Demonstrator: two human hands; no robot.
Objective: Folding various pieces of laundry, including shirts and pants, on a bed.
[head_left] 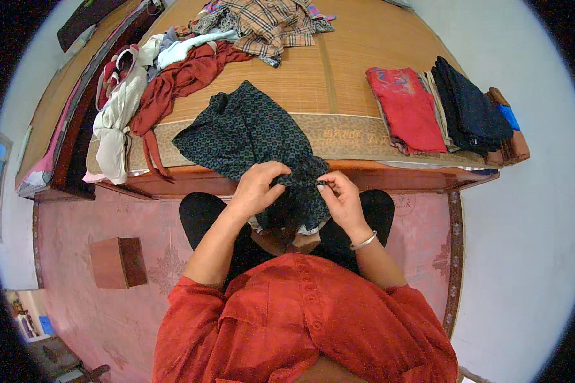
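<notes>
A dark green and black patterned garment (249, 131) is spread from the edge of the bed down over my lap. My left hand (260, 188) pinches its gathered edge on one side. On the other side of that edge my right hand (342, 199), with a silver bangle on its wrist, grips the cloth between thumb and fingers. A short stretch of the edge runs between the two hands, just above my knees. The lower part of the garment hangs in shadow between my legs, and its exact kind is hard to make out.
On the mat-covered bed (345, 70), a heap of loose clothes, with a checked shirt (268, 29) and a dark red garment (179, 80), lies at the far left. Folded stacks, red (406, 108) and black (469, 105), stand at the right. A brown box (112, 263) sits on the floor at left.
</notes>
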